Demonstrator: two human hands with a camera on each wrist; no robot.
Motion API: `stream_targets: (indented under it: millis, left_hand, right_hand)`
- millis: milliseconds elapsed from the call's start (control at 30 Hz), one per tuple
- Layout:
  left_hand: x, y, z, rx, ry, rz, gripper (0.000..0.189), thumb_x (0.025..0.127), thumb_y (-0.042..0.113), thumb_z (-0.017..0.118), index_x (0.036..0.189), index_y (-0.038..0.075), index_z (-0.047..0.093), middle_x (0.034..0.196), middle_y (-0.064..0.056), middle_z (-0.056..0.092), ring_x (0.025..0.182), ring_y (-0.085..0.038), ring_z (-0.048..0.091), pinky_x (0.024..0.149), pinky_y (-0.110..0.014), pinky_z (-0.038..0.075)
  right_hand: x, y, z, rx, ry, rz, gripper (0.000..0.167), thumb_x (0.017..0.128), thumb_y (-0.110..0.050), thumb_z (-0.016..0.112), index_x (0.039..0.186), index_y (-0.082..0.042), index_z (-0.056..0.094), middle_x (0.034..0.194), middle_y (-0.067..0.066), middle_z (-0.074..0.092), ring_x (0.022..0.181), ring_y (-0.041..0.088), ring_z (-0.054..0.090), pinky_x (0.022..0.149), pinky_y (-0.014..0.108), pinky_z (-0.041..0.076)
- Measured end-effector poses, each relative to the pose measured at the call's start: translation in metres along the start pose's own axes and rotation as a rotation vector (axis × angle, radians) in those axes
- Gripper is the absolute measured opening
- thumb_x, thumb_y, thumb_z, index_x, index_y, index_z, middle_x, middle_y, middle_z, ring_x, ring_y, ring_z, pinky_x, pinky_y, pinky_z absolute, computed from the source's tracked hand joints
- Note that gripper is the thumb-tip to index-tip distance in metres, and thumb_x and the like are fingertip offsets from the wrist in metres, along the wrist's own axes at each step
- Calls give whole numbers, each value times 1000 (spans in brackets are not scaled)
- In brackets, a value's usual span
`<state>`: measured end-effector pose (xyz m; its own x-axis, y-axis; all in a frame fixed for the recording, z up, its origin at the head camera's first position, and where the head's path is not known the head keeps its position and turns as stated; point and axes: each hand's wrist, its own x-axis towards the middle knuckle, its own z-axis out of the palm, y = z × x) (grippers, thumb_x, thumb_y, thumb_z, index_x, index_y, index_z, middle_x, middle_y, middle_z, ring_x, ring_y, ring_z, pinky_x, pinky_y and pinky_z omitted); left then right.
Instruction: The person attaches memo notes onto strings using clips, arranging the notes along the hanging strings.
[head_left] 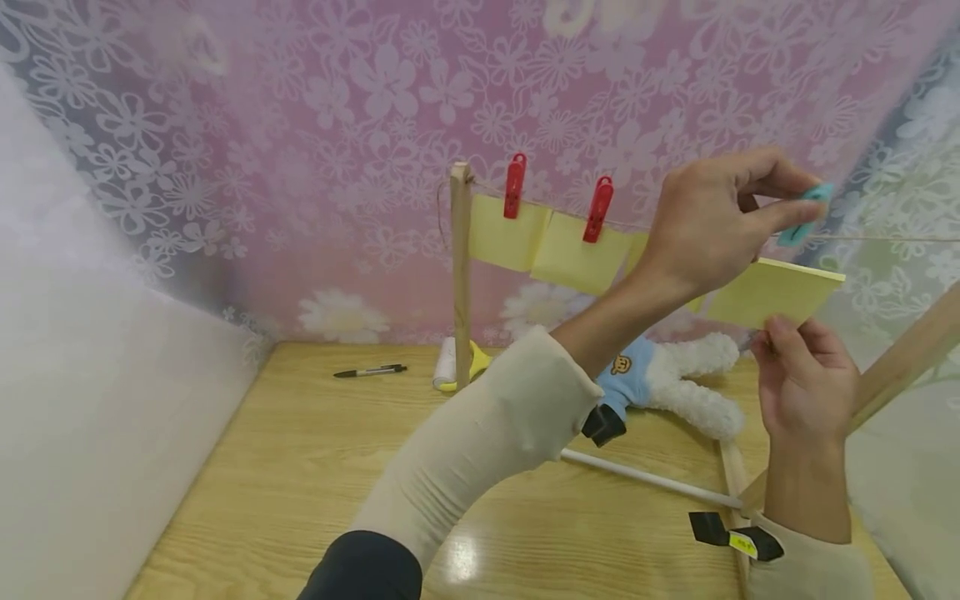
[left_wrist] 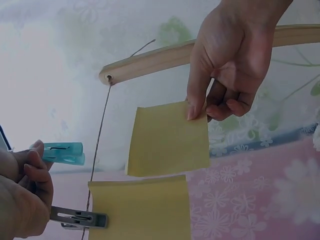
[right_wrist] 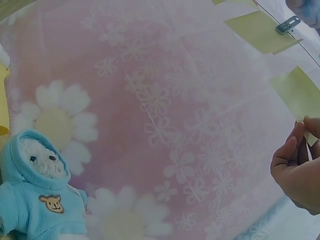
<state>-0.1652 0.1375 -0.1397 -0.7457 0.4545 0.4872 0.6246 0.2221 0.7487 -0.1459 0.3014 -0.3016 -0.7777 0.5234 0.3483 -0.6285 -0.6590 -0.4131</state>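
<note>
My left hand [head_left: 705, 221] pinches a teal clothespin [head_left: 802, 218] right at the string [head_left: 885, 239]. Below it, my right hand [head_left: 813, 387] grips a yellow sticky note [head_left: 776, 293] by its lower edge, thumb in front. In the left wrist view, that note hangs apart from the string, with the teal clothespin [left_wrist: 64, 153] on the string's other side. A grey clothespin [left_wrist: 80, 218] clips the neighbouring note [left_wrist: 142, 207] to the string. Two more notes hang farther left under red clothespins [head_left: 514, 185]. My left forearm covers part of the row in the head view.
A wooden post [head_left: 461, 283] carries the string's left end; a wooden bar [head_left: 911, 354] slants at right. On the table [head_left: 300, 467] lie a pen [head_left: 370, 371], a white plush toy in a blue hoodie [head_left: 626, 375] and a white rod [head_left: 652, 477]. Yellow scissors-like handles [head_left: 477, 360] show behind the post.
</note>
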Motion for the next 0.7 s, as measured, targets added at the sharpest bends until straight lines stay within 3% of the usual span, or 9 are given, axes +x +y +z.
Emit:
stream_targets:
  millis: [233, 433, 500, 700]
  left_hand:
    - [2, 0, 8, 6, 25, -5, 15, 86, 24, 70, 100, 18, 69, 95, 13, 71, 52, 1, 54, 53, -7, 43]
    - [2, -1, 13, 21, 33, -34, 13, 86, 23, 70, 98, 18, 68, 97, 12, 72, 50, 3, 56, 54, -5, 44]
    - [1, -3, 15, 25, 28, -43, 13, 86, 23, 70, 99, 18, 68, 100, 12, 72, 49, 3, 56, 55, -5, 44]
    - [0, -8, 17, 27, 21, -49, 17, 87, 23, 69, 103, 18, 67, 105, 12, 71, 48, 4, 56, 57, -3, 43]
  right_hand:
    - [6, 1, 3, 17, -80, 5, 14, 86, 22, 48, 82, 19, 61, 69, 22, 64, 59, 28, 62, 57, 32, 55]
    - [8, -1, 6, 54, -127, 54, 15, 88, 21, 46, 88, 20, 61, 73, 22, 63, 64, 29, 63, 61, 33, 57]
    - [8, -1, 7, 16, -135, 42, 16, 88, 19, 47, 91, 19, 62, 73, 20, 63, 65, 27, 64, 62, 32, 57]
    - [7, -1, 8, 63, -143, 58, 16, 87, 21, 46, 94, 22, 60, 75, 23, 63, 65, 30, 62, 61, 34, 56]
